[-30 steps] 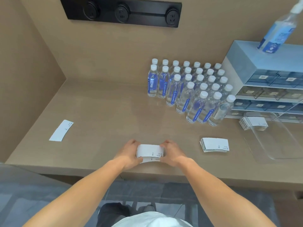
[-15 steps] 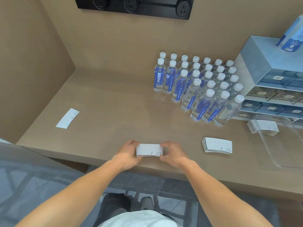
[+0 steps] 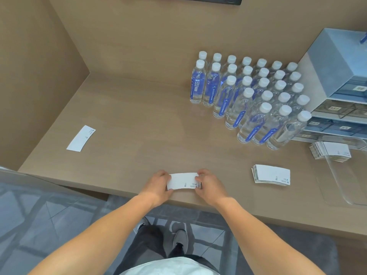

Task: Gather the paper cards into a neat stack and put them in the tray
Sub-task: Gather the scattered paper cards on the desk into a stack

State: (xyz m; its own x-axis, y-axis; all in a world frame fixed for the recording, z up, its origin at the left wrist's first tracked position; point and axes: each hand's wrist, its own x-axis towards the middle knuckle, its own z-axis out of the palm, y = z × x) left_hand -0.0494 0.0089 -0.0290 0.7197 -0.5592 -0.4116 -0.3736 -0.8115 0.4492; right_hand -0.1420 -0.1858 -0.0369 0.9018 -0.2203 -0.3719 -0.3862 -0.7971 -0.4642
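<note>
A small stack of white paper cards (image 3: 183, 180) rests near the counter's front edge, pinched at its ends between my left hand (image 3: 157, 186) and my right hand (image 3: 208, 185). A second card stack (image 3: 272, 174) lies on the counter to the right. A third stack (image 3: 330, 150) sits at the near-left corner of the clear plastic tray (image 3: 341, 187), at the far right. One single card (image 3: 81, 138) lies alone at the far left of the counter.
Several water bottles (image 3: 252, 98) stand in rows behind and to the right. A grey-blue drawer cabinet (image 3: 337, 80) stands at the right wall behind the tray. Walls close the counter at the left and back. The counter's front edge (image 3: 119, 192) runs just under my hands.
My hands have kept hold of the card stack and squared it, so it now looks flatter and more even. The camera view has tilted downward and shifted left.
</note>
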